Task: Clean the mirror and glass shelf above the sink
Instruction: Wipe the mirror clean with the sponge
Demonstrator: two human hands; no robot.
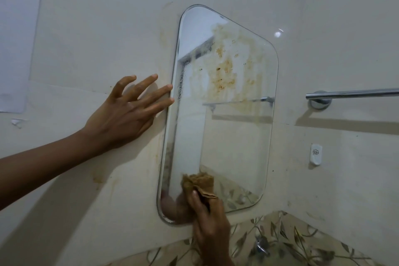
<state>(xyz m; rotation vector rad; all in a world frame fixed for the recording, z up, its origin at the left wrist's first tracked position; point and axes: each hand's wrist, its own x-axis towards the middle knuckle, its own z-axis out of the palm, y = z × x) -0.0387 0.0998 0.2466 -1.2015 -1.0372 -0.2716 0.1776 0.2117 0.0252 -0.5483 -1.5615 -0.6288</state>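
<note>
Brown cloth pinched in our right hand scrubs the mirror near its bottom-left corner, left hand flat on the wall, fingers spread; upper stains probably next.

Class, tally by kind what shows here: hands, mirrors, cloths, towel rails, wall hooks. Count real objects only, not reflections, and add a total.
Hands: 2, left hand, right hand
Mirror: 1
Cloth: 1
Towel rail: 1
Wall hook: 1
Total: 6
</note>
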